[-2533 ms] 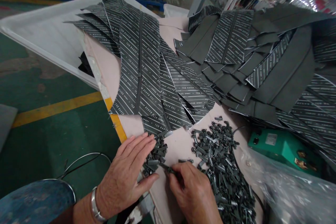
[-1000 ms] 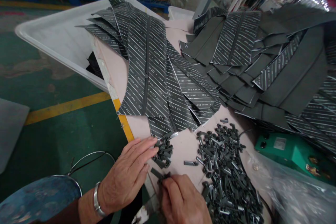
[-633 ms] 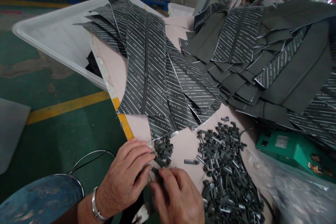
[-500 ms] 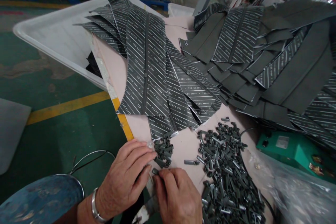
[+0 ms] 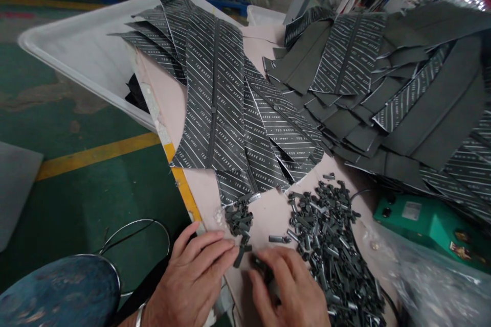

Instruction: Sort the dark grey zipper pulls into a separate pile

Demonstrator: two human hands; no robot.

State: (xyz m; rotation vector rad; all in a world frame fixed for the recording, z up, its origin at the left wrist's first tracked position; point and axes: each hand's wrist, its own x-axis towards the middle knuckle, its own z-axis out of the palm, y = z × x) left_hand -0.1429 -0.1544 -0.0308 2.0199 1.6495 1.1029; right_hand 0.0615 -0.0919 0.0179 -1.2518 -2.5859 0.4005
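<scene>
My left hand (image 5: pixel 197 268) lies at the table's edge with its fingers stretched out. Its fingertips touch or nearly touch a dark zipper pull (image 5: pixel 241 255) at the near end of a small pile of zipper pulls (image 5: pixel 240 219). To the right, my right hand (image 5: pixel 291 286) curls its fingers over a few dark zipper pulls (image 5: pixel 263 268), partly hidden by the fingers. Beside it spreads a large heap of zipper pulls (image 5: pixel 326 245). A single zipper pull (image 5: pixel 279 239) lies between the two piles.
Striped, printed fabric pieces with zippers (image 5: pixel 215 92) are stacked beyond my hands. More dark fabric pieces (image 5: pixel 422 112) pile up at the right, above a green machine (image 5: pixel 433 219) and clear plastic (image 5: pixel 441 286). A white bin (image 5: pixel 76 56) and a round stool (image 5: pixel 61 291) stand at the left.
My right hand has moved right, away from the left hand, and its fingers have spread around dark pieces. My left hand has shifted slightly down and right; zipper pulls now show by its fingertips.
</scene>
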